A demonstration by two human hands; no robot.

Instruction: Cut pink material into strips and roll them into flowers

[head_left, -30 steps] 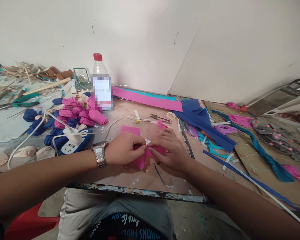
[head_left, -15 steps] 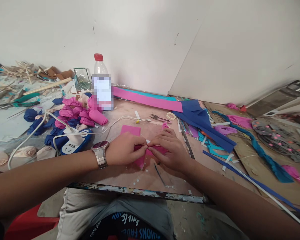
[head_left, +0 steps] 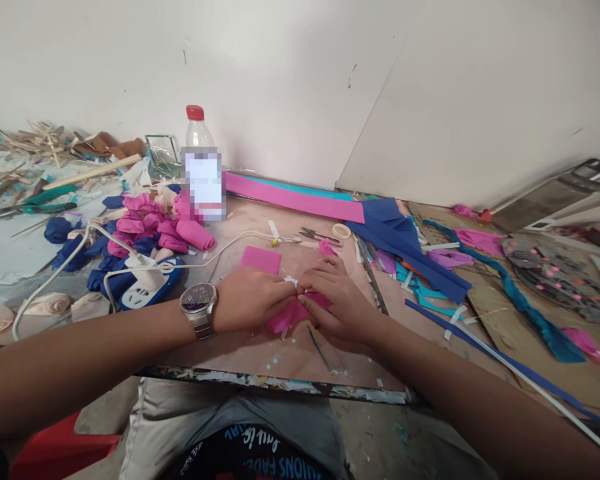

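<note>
In the centre of the frame, the left hand (head_left: 253, 297) and the right hand (head_left: 340, 300) met at their fingertips over a piece of pink material (head_left: 284, 319). The right thumb and fingers were closed on it in a pinch; the left fingers were bent and gathered at the same spot, though how firmly they gripped could not be told. The pink material hung below the fingertips, close above or on the table (head_left: 205, 353); which of these could not be told. A watch (head_left: 199, 299) sat on the left wrist.

Just behind the left hand lay a flat pink piece (head_left: 261, 259). Beyond the right hand were small scissors (head_left: 323, 235) and, beside them, a roll of tape (head_left: 341, 231). A long pink strip (head_left: 295, 197) ran across the upper middle, its right end over dark blue fabric (head_left: 420, 257).

Left of centre, a blue and white power strip (head_left: 140, 293) lay near a heap of pink and blue bundles (head_left: 143, 223), and a red-capped bottle (head_left: 199, 133) stood upright behind a blurred, lit screen (head_left: 203, 183). Green-handled pliers (head_left: 50, 199) lay at the far left
</note>
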